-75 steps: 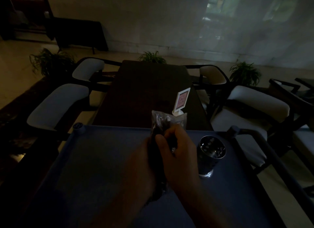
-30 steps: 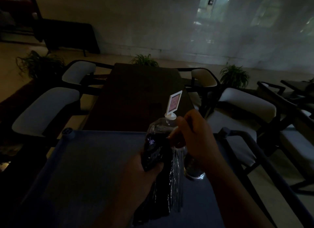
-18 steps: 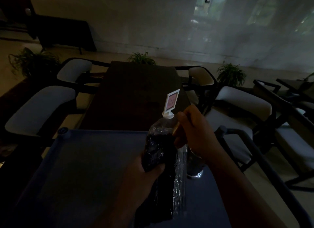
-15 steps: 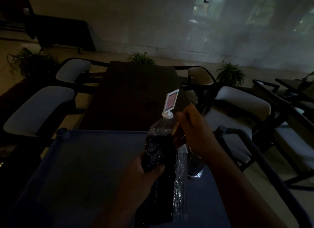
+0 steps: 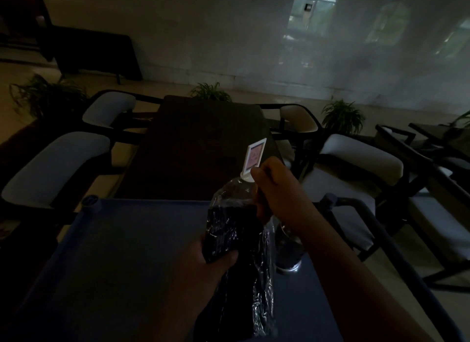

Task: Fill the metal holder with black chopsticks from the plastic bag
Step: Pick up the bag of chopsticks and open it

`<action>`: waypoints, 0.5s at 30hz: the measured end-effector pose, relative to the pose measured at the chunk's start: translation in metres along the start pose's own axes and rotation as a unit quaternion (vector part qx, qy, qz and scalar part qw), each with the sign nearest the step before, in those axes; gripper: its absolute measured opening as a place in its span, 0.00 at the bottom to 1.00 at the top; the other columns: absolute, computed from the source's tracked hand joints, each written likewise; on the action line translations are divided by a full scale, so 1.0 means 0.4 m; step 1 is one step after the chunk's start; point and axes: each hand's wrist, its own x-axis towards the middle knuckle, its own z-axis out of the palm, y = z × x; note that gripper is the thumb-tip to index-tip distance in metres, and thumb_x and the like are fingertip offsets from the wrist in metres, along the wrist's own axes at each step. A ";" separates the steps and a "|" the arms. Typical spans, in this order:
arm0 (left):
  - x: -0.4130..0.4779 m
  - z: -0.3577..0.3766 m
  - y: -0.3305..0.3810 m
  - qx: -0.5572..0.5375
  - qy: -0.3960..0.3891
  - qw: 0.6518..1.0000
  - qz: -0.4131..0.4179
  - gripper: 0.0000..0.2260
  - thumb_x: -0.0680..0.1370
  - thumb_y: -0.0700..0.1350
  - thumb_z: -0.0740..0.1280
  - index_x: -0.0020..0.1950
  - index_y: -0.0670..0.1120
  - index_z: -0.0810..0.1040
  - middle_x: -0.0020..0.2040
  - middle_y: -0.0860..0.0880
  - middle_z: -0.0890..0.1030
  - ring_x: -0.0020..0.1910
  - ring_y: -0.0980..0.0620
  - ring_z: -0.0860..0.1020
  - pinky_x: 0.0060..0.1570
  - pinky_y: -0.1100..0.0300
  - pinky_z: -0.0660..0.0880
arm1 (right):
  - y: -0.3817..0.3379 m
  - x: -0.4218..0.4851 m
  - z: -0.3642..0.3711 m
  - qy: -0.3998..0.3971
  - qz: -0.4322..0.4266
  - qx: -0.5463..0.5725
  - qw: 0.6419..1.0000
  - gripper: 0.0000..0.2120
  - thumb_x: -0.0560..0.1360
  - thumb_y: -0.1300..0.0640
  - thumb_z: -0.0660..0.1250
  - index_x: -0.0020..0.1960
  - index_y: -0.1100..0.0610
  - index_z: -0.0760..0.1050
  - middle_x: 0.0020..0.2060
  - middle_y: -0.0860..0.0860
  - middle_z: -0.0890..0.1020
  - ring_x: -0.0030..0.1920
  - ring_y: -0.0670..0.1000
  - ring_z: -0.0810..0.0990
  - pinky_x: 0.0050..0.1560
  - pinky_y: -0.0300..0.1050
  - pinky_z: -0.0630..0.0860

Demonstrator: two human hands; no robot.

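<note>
Hands grip the plastic bag [image 5: 239, 229] — left hand [image 5: 216, 262] mid-bag, right hand [image 5: 274, 191] at its top.

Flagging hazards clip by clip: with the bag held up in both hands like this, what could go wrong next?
Two likely risks. The metal holder stands mostly hidden behind the right hand and forearm, so a blind move might knock it over. The left hand grips the plastic bag only mid-way while the right hand pinches its top; chopsticks could slide out onto the blue cart top.
</note>
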 end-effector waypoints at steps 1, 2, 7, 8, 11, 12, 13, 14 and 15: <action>0.000 -0.002 0.001 0.002 -0.002 1.000 0.007 0.14 0.69 0.49 0.76 0.47 0.67 0.79 0.43 0.63 0.85 0.41 0.62 0.84 0.44 0.57 0.80 | -0.004 0.005 -0.003 -0.008 -0.002 0.002 1.000 0.08 0.81 0.51 0.59 0.43 0.48 0.67 0.26 0.51 0.77 0.21 0.46 0.77 0.23 0.36 0.73; -0.001 -0.003 0.002 0.002 -0.003 1.000 0.016 0.14 0.70 0.49 0.76 0.46 0.68 0.79 0.43 0.63 0.85 0.41 0.62 0.84 0.42 0.59 0.80 | -0.007 0.010 -0.005 -0.017 -0.004 0.001 1.000 0.08 0.81 0.51 0.59 0.43 0.48 0.67 0.26 0.51 0.77 0.20 0.46 0.76 0.22 0.36 0.72; -0.005 -0.008 0.008 -0.013 -0.005 1.000 0.012 0.15 0.70 0.48 0.76 0.45 0.69 0.79 0.44 0.64 0.85 0.41 0.63 0.84 0.43 0.58 0.79 | -0.016 0.032 -0.015 -0.033 -0.012 -0.044 0.998 0.09 0.81 0.51 0.59 0.42 0.49 0.67 0.27 0.51 0.77 0.18 0.42 0.73 0.19 0.34 0.68; -0.007 -0.009 0.008 -0.018 -0.008 1.000 0.008 0.15 0.70 0.47 0.76 0.46 0.68 0.79 0.44 0.62 0.86 0.42 0.61 0.84 0.46 0.54 0.80 | -0.018 0.036 -0.016 -0.035 -0.011 -0.053 0.998 0.10 0.81 0.51 0.60 0.42 0.49 0.67 0.26 0.50 0.76 0.17 0.41 0.71 0.19 0.33 0.67; -0.013 -0.009 0.009 -0.022 -0.012 1.000 0.014 0.17 0.70 0.45 0.76 0.46 0.68 0.80 0.45 0.61 0.86 0.44 0.61 0.84 0.50 0.52 0.80 | -0.030 0.050 -0.021 -0.035 -0.021 -0.070 0.997 0.09 0.81 0.51 0.61 0.42 0.50 0.68 0.26 0.49 0.75 0.17 0.39 0.70 0.19 0.32 0.66; -0.016 -0.008 0.010 -0.019 -0.016 1.000 0.015 0.17 0.70 0.45 0.76 0.45 0.69 0.79 0.45 0.62 0.85 0.44 0.62 0.84 0.50 0.52 0.79 | -0.035 0.055 -0.024 -0.035 -0.028 -0.088 0.995 0.09 0.80 0.51 0.61 0.42 0.50 0.69 0.28 0.49 0.75 0.17 0.39 0.71 0.19 0.31 0.67; -0.019 -0.007 0.009 -0.016 -0.019 1.000 0.014 0.17 0.70 0.45 0.76 0.45 0.69 0.79 0.45 0.62 0.85 0.44 0.62 0.84 0.50 0.52 0.79 | -0.040 0.058 -0.029 -0.038 -0.034 -0.099 0.994 0.09 0.80 0.51 0.62 0.42 0.51 0.70 0.28 0.49 0.76 0.17 0.39 0.72 0.19 0.30 0.67; -0.021 -0.008 0.008 -0.014 -0.020 1.000 0.014 0.16 0.70 0.46 0.76 0.46 0.67 0.80 0.45 0.62 0.85 0.44 0.62 0.84 0.51 0.52 0.79 | -0.045 0.062 -0.033 -0.044 -0.038 -0.104 0.993 0.09 0.80 0.51 0.63 0.41 0.51 0.70 0.27 0.50 0.76 0.17 0.39 0.72 0.18 0.31 0.67; -0.022 -0.010 0.007 -0.008 -0.019 1.000 0.015 0.14 0.69 0.46 0.76 0.47 0.65 0.81 0.46 0.61 0.86 0.45 0.61 0.84 0.52 0.51 0.79 | -0.050 0.064 -0.039 -0.052 -0.042 -0.104 0.992 0.09 0.79 0.52 0.64 0.41 0.52 0.71 0.25 0.50 0.76 0.16 0.40 0.72 0.18 0.32 0.67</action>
